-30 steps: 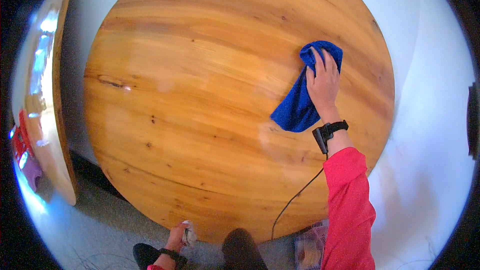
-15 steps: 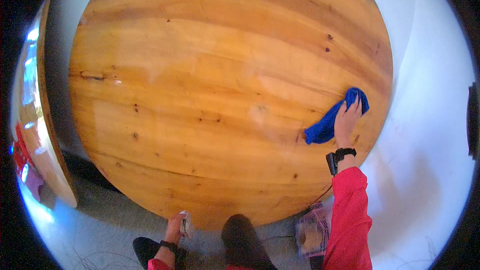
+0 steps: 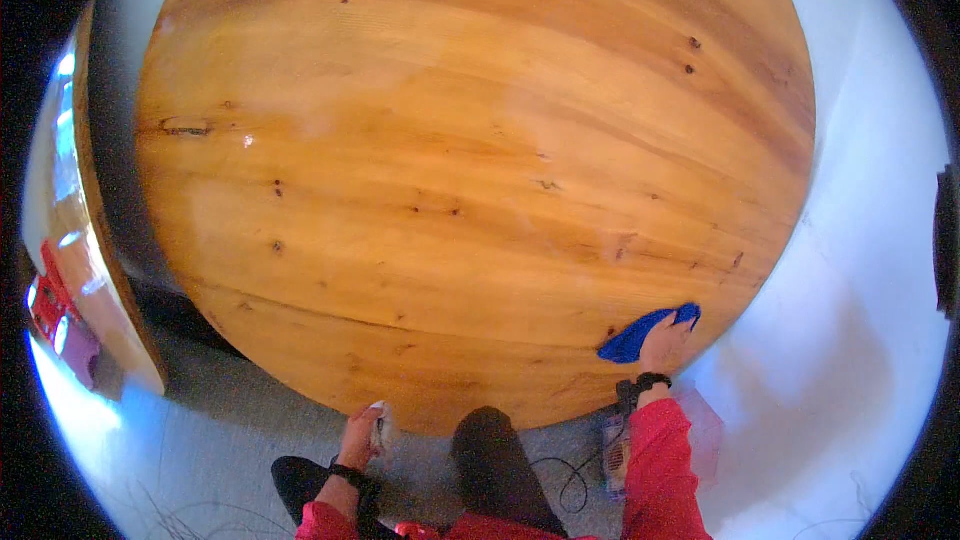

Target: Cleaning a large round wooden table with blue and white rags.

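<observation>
Round wooden table [image 3: 470, 170] fills my view. Right hand [image 3: 664, 343] presses blue cloth [image 3: 640, 333] flat at near-right rim. Left hand [image 3: 362, 434] below the edge, closed around small pale object [image 3: 381, 427].

Big round wooden worktop [image 3: 470, 140] fills most of the view, glossy orange-brown planks with dark knots. Left of the worktop, a second wooden tabletop [image 3: 100, 270] stands on edge, catching bright glare. Below the worktop, grey floor [image 3: 250, 420] in shadow. Right of the worktop, pale floor [image 3: 860, 320], brightly lit.
</observation>
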Demonstrator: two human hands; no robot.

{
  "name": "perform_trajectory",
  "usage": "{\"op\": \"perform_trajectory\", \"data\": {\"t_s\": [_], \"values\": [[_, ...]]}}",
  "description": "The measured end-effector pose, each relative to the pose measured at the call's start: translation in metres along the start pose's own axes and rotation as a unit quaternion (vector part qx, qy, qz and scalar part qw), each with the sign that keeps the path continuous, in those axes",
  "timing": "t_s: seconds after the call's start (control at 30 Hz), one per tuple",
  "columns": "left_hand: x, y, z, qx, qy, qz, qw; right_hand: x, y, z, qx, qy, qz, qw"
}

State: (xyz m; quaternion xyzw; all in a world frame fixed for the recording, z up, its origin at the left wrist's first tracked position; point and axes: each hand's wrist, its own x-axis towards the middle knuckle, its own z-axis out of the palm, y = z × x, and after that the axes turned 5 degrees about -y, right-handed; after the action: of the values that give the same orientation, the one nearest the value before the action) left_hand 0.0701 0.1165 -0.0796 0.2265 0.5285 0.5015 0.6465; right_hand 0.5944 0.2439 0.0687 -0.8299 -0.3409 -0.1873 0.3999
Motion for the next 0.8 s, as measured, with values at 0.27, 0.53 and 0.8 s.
{"op": "perform_trajectory", "data": {"t_s": [0.27,0.53,0.8], "values": [[-0.022,0.031,0.037,0.034,0.006,-0.038,0.999,-0.093,0.076,0.075,0.064,-0.066,0.056,0.994],[0.018,-0.001,0.033,0.024,-0.104,0.04,0.994,-0.09,0.098,0.086,0.103,-0.131,0.061,0.984],[-0.006,0.017,0.03,-0.044,-0.067,0.008,0.997,-0.074,0.017,0.044,0.183,-0.095,-0.075,0.976]]}}
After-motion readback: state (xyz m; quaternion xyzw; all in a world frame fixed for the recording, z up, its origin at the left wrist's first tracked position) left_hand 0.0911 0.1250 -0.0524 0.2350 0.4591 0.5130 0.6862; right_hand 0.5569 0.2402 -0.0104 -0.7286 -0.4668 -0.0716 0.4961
